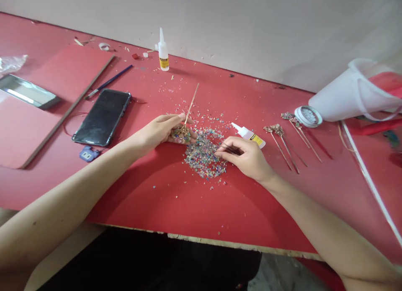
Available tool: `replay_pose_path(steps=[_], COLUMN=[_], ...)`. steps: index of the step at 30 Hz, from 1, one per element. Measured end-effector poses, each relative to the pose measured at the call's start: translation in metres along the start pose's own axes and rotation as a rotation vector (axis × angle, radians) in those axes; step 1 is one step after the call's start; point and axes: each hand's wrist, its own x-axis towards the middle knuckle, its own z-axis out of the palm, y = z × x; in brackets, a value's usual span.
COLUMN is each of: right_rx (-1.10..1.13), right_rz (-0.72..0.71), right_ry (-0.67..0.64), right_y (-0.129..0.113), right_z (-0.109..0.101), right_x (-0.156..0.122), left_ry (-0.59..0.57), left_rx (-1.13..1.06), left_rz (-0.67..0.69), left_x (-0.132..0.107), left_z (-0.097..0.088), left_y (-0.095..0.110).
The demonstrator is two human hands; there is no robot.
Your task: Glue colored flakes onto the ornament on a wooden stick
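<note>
My left hand (166,130) is closed around the ornate end of a gold hairpin (191,102), whose long prong points up and away. Its decorated head, set with coloured bits, lies across my fingers. My right hand (246,155) pinches a thin dark tool that looks like tweezers (231,149), mostly hidden by the fingers. Its fingertips are at the right edge of a pile of small multicoloured stone chips (204,155) spread on the red table (176,207). Just behind the right hand, a small glue bottle (253,137) with a yellow label lies on its side.
Another glue bottle (163,52) stands upright near the wall. Several finished-looking hairpins (279,136) lie at right beside a round white lid (308,116) and a tipped white bucket (339,94). At left are a phone (102,117), a paintbrush (109,79), and a shallow tray (28,92).
</note>
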Motion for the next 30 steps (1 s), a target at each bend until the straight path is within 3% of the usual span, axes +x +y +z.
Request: replay_pose_path(steps=[14, 19, 26, 30], right_rx=[-0.020, -0.093, -0.098, -0.062], right_rz=[-0.099, -0.183, -0.194, -0.240], right_ry=[0.018, -0.022, -0.097, -0.055], right_y=[0.0021, -0.0016, 0.0022, 0.0051], right_z=[0.0005, 0.0002, 0.0003, 0.0008], right_x=[-0.0044, -0.0041, -0.0047, -0.0052], left_ry=[0.010, 0.007, -0.004, -0.009], left_rx=[0.009, 0.005, -0.033, -0.012], left_rz=[-0.003, -0.006, -0.003, -0.001], left_x=[-0.0004, 0.0000, 0.0012, 0.0016], left_z=[0.0003, -0.0001, -0.0009, -0.0021], left_y=[0.0002, -0.0007, -0.0019, -0.0025])
